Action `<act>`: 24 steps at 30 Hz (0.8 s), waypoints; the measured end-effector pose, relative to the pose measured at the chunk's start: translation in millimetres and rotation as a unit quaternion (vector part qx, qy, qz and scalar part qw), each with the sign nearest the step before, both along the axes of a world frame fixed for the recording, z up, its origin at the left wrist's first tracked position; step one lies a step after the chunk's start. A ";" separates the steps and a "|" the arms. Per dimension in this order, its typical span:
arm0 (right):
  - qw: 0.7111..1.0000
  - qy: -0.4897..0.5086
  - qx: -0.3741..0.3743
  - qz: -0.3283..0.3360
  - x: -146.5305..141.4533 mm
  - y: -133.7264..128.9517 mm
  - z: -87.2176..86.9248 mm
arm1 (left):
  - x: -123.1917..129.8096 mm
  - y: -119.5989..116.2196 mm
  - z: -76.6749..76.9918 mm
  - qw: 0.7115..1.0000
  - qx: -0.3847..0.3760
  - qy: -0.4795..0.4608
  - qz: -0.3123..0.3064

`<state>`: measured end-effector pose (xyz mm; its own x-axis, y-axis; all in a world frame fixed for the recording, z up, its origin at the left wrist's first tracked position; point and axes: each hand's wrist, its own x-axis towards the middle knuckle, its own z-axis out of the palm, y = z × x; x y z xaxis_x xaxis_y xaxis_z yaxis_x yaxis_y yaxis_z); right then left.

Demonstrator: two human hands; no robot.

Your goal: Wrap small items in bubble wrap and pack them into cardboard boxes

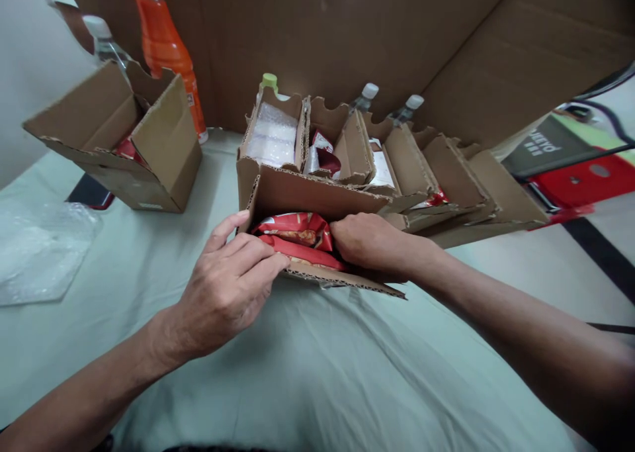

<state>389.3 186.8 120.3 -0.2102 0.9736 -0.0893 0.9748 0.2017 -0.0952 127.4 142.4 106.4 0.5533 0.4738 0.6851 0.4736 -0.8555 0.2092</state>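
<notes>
An open cardboard box (317, 190) stands in front of me with red snack packets (297, 230) inside, two of which show. My left hand (233, 273) holds the box's near left corner, with fingers over its left edge and its front wall. Down inside the right end of the box is my right hand (367, 240), closed and touching the end of the upper packet. Its fingertips are hidden, so I cannot make out what they hold.
Behind is a row of cardboard compartments (347, 134) holding bubble wrap (272, 134) and packets. Capped bottles stand behind them. Left are another cardboard box (159, 147), an orange bottle (166, 42), a dark phone-like object (89, 190) and clear plastic (44, 253). A red item (590, 177) lies right.
</notes>
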 end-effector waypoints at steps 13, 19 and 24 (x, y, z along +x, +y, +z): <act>0.941 0.263 0.096 -0.189 81.6 -153.3 6.4 | -40.2 8.3 -62.9 0.901 -0.378 -0.189 0.096; 0.888 0.423 0.100 -0.149 29.9 -108.9 -69.4 | 0.4 25.1 -89.7 0.813 -0.502 -0.294 0.015; 0.886 0.407 0.140 -0.171 6.2 -146.7 -67.4 | 0.3 -23.6 -95.0 0.792 -0.506 -0.335 0.062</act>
<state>395.5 40.0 52.9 0.2182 0.9528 0.2110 0.6144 0.0339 -0.7883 127.7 118.8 11.4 0.1315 0.9905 0.0399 0.0338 -0.0447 0.9984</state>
